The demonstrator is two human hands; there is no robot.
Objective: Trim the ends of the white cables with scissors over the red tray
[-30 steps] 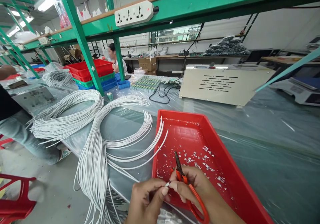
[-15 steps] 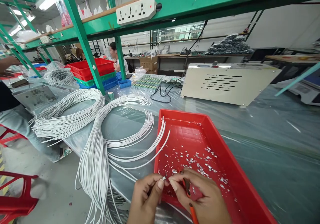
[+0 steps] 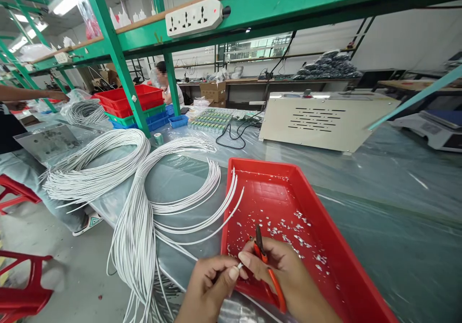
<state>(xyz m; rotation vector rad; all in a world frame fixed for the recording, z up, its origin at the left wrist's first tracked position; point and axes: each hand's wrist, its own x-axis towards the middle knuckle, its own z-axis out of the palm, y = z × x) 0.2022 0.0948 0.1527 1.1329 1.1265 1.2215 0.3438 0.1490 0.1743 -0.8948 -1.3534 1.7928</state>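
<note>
Two hands meet at the near edge of the table, yours: your left hand (image 3: 209,287) pinches the white end of a thin wire (image 3: 239,265) between thumb and forefinger, fingers closed on it, and your right hand (image 3: 279,277) comes in from the right so that its fingertips touch that same wire end. Your right hand is also wrapped around a pair of orange-handled snips (image 3: 266,270), whose dark blades point up and away from you and look closed, just right of the wire tip. Both hands sit over the near left corner of a red tray (image 3: 346,284), and small white offcuts (image 3: 288,231) lie scattered on its floor just beyond your fingers. Left of the tray, a thick bundle of white wires (image 3: 137,226) loops across the plastic-covered table (image 3: 397,202) and droops over its near edge; a second coil (image 3: 94,169) lies further left. Far behind the tray stands a beige metal box (image 3: 325,121) with vent slots. At the far left another person's arm (image 3: 32,93) reaches over the table, well apart from your hands.
</note>
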